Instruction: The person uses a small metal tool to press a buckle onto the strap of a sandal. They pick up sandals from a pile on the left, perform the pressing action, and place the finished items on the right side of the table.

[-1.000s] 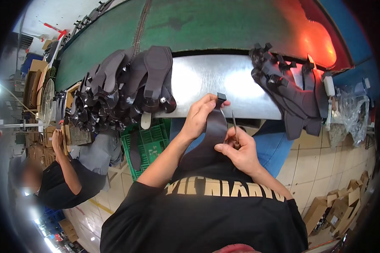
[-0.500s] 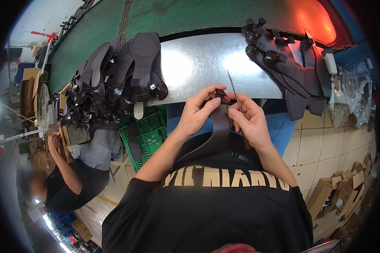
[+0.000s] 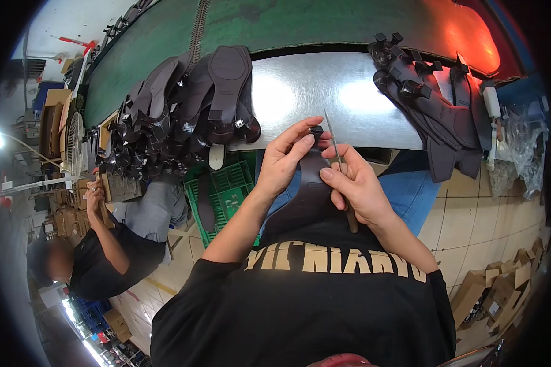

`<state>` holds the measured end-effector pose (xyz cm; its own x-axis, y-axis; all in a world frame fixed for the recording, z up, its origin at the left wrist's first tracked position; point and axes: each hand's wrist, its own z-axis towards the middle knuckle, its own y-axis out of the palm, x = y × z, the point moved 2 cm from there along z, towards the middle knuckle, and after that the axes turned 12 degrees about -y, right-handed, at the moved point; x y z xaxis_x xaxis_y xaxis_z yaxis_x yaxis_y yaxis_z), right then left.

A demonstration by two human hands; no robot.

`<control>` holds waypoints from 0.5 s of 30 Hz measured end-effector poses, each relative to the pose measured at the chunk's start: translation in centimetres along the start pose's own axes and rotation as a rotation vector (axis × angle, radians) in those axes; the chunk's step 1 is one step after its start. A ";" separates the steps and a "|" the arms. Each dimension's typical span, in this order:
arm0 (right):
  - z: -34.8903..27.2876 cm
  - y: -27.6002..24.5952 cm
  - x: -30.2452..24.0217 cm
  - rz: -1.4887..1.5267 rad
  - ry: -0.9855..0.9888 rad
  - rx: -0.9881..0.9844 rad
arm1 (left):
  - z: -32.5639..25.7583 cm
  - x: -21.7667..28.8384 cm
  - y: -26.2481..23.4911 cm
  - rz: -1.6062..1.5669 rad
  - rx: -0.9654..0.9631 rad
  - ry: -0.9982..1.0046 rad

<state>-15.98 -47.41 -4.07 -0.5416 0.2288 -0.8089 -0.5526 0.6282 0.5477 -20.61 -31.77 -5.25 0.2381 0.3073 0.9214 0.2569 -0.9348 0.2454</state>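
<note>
My left hand (image 3: 283,165) is closed around the heel end of a dark brown sandal (image 3: 312,191), its thumb and fingers by the small black block heel (image 3: 316,130). The sole faces up, and its other end reaches back toward my shirt. In my closed right hand (image 3: 356,186) is a thin pointed metal blade (image 3: 328,125) with a brown handle (image 3: 352,221). The blade points away from me and stands just right of the heel. Fingers hide part of the sandal's edge, so I cannot tell whether the blade touches it.
A metal plate (image 3: 324,85) lies before me, beside a green belt (image 3: 312,24). Piled sandals flank it at left (image 3: 229,79) and right (image 3: 444,113). A green crate (image 3: 236,183) sits below left. A co-worker (image 3: 122,257) is at far left; cardboard boxes (image 3: 496,287) stand lower right.
The sandal has turned so more of its sole faces up. The right hand has shifted, and the blade's brown handle shows more below it. The whole view has swung slightly.
</note>
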 end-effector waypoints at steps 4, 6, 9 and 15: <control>-0.1 0.1 -0.2 -0.001 -0.002 -0.003 | 0.1 -0.3 -0.3 -0.064 -0.003 -0.011; 0.0 0.1 -0.3 -0.007 0.005 -0.007 | 0.1 -0.4 -0.4 -0.074 0.004 -0.024; 0.0 0.2 -0.3 -0.006 0.011 -0.006 | 0.1 -0.6 -0.5 -0.103 -0.003 -0.036; 0.0 0.2 -0.2 -0.011 0.012 -0.013 | 0.2 -0.7 -0.8 -0.087 -0.003 -0.029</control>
<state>-15.95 -47.34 -3.80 -0.5426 0.2130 -0.8125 -0.5671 0.6207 0.5414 -20.84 -31.18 -6.16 0.2419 0.3927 0.8873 0.2748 -0.9047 0.3255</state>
